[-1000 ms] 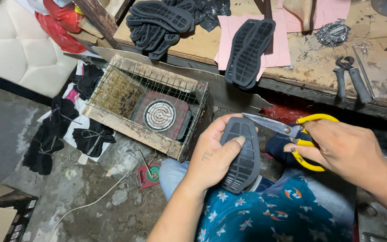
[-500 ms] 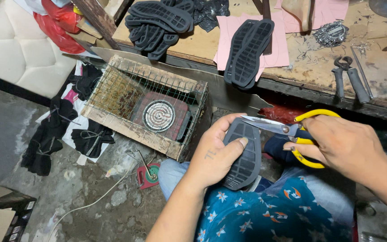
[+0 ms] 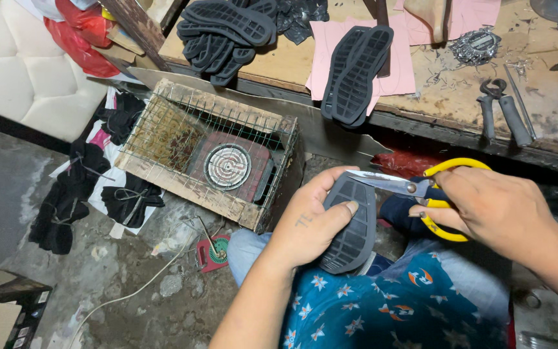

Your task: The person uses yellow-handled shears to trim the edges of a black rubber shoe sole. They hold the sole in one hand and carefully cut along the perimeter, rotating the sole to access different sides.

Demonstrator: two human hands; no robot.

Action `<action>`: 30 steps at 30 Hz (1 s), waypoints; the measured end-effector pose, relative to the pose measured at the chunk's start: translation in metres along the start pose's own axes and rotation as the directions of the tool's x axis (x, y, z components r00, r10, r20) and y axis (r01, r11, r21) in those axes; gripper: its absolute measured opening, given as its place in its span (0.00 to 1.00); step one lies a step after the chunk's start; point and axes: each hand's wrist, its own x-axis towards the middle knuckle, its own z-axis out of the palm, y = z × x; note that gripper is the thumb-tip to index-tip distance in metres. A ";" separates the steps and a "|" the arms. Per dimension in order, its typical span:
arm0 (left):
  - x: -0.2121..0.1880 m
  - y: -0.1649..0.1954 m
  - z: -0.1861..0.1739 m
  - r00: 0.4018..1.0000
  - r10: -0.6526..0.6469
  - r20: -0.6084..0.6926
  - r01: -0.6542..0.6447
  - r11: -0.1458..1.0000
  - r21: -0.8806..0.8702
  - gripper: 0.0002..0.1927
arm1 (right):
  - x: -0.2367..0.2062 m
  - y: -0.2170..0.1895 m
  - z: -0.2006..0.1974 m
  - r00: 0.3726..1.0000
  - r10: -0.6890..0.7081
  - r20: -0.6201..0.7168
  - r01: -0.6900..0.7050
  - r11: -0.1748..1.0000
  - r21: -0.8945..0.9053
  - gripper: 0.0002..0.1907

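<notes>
A dark grey rubber shoe sole [image 3: 351, 223] sits low in the middle of the scene over the person's lap, clasped by the left hand [image 3: 308, 223] with the thumb across its ribbed face, while the right hand [image 3: 495, 207] is closed through the handles of yellow scissors [image 3: 421, 192] whose blades meet the sole's far edge. Just left of the sole, on the floor, stands a wooden crate with wire mesh [image 3: 211, 152] holding a round coil heater [image 3: 227, 167]. Farther off, the table [image 3: 553, 123] carries more black soles [image 3: 355, 74] on pink sheets [image 3: 330, 42], with pincers [image 3: 502, 110] to the right.
</notes>
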 end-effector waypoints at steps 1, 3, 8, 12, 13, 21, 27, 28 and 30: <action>0.001 0.000 0.000 1.000 -0.010 0.016 0.010 1.000 -0.012 0.24 | -0.002 0.002 0.002 1.000 -0.009 -0.014 0.009 1.000 -0.003 0.28; 0.002 0.000 -0.002 0.998 -0.030 0.047 0.031 0.999 -0.034 0.24 | -0.006 0.005 0.009 0.999 -0.027 -0.044 0.027 1.000 -0.010 0.27; 0.000 -0.006 0.005 1.000 0.022 -0.019 -0.022 1.000 0.006 0.27 | -0.023 0.013 0.054 0.963 0.255 0.083 -0.267 0.883 0.385 0.25; 0.011 -0.015 0.017 0.981 0.139 -0.136 -0.168 0.957 -0.236 0.23 | -0.039 0.002 0.115 0.894 0.123 0.432 -0.437 0.022 0.899 0.22; 0.016 -0.018 0.018 0.965 0.140 -0.222 -0.196 0.946 -0.257 0.23 | -0.043 -0.003 0.128 0.895 0.079 0.440 -0.432 -0.100 0.896 0.22; 0.058 -0.043 -0.005 0.788 0.029 -0.614 -0.304 0.887 -0.348 0.19 | -0.047 0.000 0.128 0.911 0.227 0.345 -0.349 -0.023 0.937 0.22; 0.076 -0.066 -0.034 0.773 -0.042 -0.633 -0.123 0.969 -0.215 0.13 | -0.022 0.063 0.075 0.858 0.511 0.056 -0.429 0.653 0.624 0.20; 0.078 -0.070 -0.036 0.780 -0.061 -0.623 -0.095 0.972 -0.214 0.14 | -0.019 0.073 0.069 0.840 0.541 0.026 -0.424 0.627 0.653 0.19; 0.082 -0.076 -0.042 0.796 -0.051 -0.603 -0.067 0.983 -0.171 0.14 | -0.012 0.092 0.059 0.801 0.597 -0.031 -0.403 0.577 0.710 0.19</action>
